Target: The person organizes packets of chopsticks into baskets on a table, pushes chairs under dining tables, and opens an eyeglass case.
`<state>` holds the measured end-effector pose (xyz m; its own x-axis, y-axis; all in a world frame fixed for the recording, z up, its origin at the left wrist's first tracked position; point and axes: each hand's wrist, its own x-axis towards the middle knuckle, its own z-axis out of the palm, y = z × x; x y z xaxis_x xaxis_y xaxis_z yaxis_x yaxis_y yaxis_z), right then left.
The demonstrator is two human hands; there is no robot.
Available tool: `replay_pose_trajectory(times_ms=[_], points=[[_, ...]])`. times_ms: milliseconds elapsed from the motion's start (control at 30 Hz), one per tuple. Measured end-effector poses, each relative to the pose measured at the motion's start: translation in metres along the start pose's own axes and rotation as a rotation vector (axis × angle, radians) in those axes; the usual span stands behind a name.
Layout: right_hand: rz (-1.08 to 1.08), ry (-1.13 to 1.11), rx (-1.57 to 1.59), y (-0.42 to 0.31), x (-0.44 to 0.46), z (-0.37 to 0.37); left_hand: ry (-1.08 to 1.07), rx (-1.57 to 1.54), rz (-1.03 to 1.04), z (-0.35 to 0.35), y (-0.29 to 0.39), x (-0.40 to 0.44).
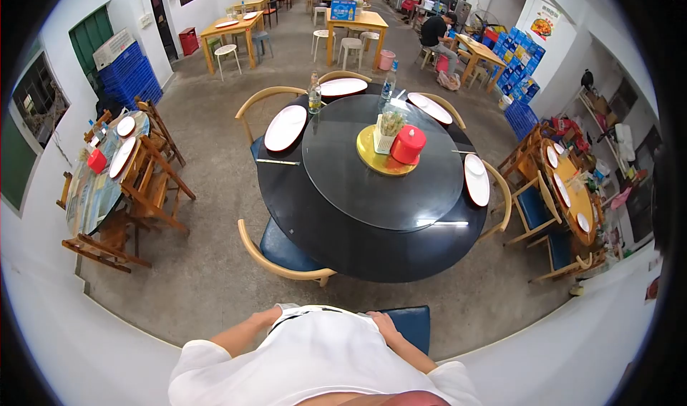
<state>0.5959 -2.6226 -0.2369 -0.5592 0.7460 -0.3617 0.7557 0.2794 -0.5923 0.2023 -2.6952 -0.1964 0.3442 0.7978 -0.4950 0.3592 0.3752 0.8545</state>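
Observation:
My left hand [269,316] is down at the left side of the white shirt, against the waist, its fingers mostly hidden. At the other side of the waist is my right hand [384,323], near a blue chair seat [411,326]; its fingers are too small and covered to read. Before me stands a round black table [358,259] with a glass turntable [336,170]. On it a yellow tray [368,155] bears a red tissue holder [408,145] and a white container [383,142] of thin packets. White oval plates [285,127] and two bottles [315,94] stand around it.
Wooden chairs with blue seats [286,245] surround the table. A smaller set table [100,191] is at left, another [572,198] at right. Blue crates [132,73] are stacked by the left wall. Farther back a seated person [435,34] is near stacked blue cartons [519,59].

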Motion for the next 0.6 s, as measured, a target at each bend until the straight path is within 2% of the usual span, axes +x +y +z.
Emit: replay_pose_trajectory(times_ms=[67, 167, 200, 233, 267, 333, 400, 467, 500, 567, 600], points=[[-0.041, -0.028, -0.034, 0.012, 0.003, 0.007, -0.015, 0.031, 0.023, -0.005, -0.003, -0.009], [-0.061, 0.062, 0.018, 0.01, 0.005, 0.006, -0.036, 0.095, 0.058, -0.008, 0.006, -0.009], [-0.016, 0.048, 0.044, -0.013, -0.002, -0.011, -0.043, 0.116, 0.07, 0.008, 0.03, 0.012], [0.027, 0.036, 0.068, -0.025, -0.003, -0.021, -0.049, 0.138, 0.082, -0.016, 0.002, -0.017], [0.02, 0.039, 0.066, -0.02, 0.002, -0.017, -0.053, 0.161, 0.096, -0.018, 0.002, -0.019], [0.159, -0.005, 0.263, -0.005, 0.007, -0.003, -0.062, 0.2, 0.122, -0.021, 0.008, -0.019], [0.163, -0.038, 0.267, -0.007, 0.011, -0.008, -0.05, 0.224, 0.14, -0.028, 0.021, -0.017], [0.201, -0.059, 0.342, -0.019, 0.003, -0.018, -0.307, 0.537, -0.307, -0.032, 0.033, -0.023], [0.198, -0.061, 0.34, -0.024, 0.0, -0.028, -0.303, 0.535, -0.308, -0.03, 0.031, -0.031], [0.015, -0.131, 0.286, -0.027, -0.007, -0.039, 0.022, 0.583, 0.041, -0.019, 0.024, -0.054], [0.012, -0.131, 0.287, -0.017, -0.008, -0.037, 0.024, 0.584, 0.041, -0.015, 0.036, -0.067]])
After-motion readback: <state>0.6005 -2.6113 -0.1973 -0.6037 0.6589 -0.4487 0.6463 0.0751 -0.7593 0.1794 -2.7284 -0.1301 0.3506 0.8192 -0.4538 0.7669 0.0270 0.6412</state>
